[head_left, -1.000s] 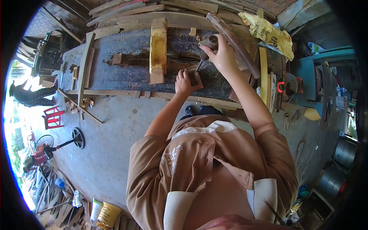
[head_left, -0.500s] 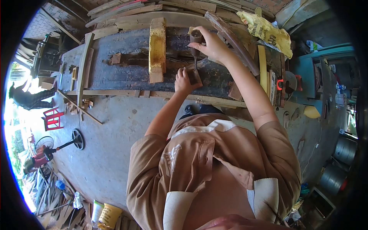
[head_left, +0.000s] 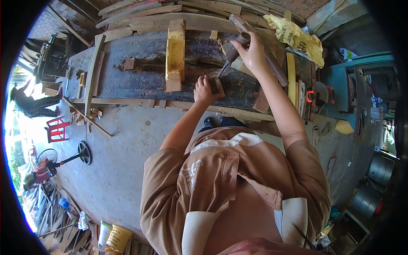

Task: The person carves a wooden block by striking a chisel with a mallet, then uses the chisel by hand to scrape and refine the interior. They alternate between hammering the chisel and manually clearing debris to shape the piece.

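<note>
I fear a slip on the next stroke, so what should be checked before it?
1. Hold: left hand presses small block onto bench: ok.
2. Grip: right hand wraps the tool at its handle: ok.
3. Clamp on the block: none seen, not ok.
4. Tool tip clear of left fingers: close beside them, likely not ok.
5. Yellow timber apart from the stroke: ok.

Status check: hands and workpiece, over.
Left hand pins small wood block on bench. Right hand grips wood-handled tool, tip angled at block. Yellow timber beside, apart.
</note>
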Demonstrator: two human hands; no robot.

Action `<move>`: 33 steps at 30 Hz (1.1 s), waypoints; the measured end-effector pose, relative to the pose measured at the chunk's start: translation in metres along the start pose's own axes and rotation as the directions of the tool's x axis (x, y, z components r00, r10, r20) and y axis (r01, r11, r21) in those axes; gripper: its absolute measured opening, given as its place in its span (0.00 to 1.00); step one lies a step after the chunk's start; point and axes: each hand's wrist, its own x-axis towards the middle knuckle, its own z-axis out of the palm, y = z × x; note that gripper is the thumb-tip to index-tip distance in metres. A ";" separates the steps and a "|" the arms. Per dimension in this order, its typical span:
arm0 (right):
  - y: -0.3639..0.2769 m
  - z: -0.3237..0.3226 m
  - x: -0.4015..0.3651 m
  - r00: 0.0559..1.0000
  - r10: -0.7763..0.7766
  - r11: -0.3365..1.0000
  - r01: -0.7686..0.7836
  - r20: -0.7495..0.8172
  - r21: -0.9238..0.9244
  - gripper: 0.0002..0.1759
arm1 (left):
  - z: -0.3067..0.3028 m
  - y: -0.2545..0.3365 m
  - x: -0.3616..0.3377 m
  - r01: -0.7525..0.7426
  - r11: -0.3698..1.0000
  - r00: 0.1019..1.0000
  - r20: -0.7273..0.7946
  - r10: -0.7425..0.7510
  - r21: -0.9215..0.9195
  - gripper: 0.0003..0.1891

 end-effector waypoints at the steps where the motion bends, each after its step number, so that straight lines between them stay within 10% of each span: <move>1: -0.002 0.000 -0.002 0.999 -0.032 0.999 0.031 -0.009 -0.035 0.26 | 0.001 -0.001 0.002 0.000 0.999 1.000 0.005 0.000 0.033 0.60; 33: -0.005 -0.009 -0.021 0.990 -0.127 0.991 0.126 -0.057 -0.035 0.23 | -0.004 -0.011 0.004 -0.056 0.997 0.998 0.039 0.054 0.049 0.57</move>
